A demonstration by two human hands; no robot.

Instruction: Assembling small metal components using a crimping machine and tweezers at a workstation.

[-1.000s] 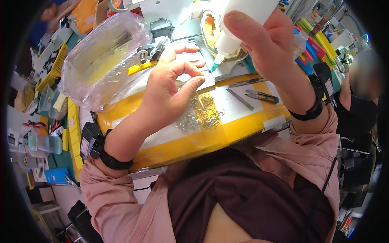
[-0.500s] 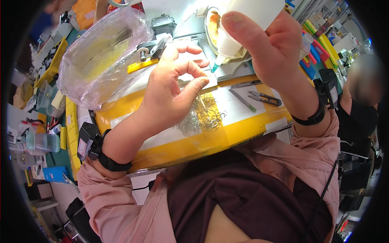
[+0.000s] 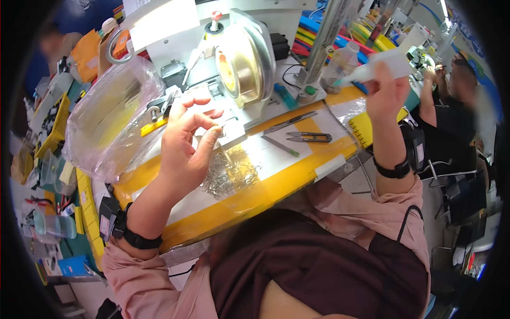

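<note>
White bottle (image 3: 398, 61), contents indistinct

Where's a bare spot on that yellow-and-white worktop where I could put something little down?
There's a small white patch between the tangled metal heap and the green-ended thin tool, plus a yellow strip along the front edge. It's crowded around the big wheel at the back, by the plastic-wrapped bundle, and under the left hand.
</note>
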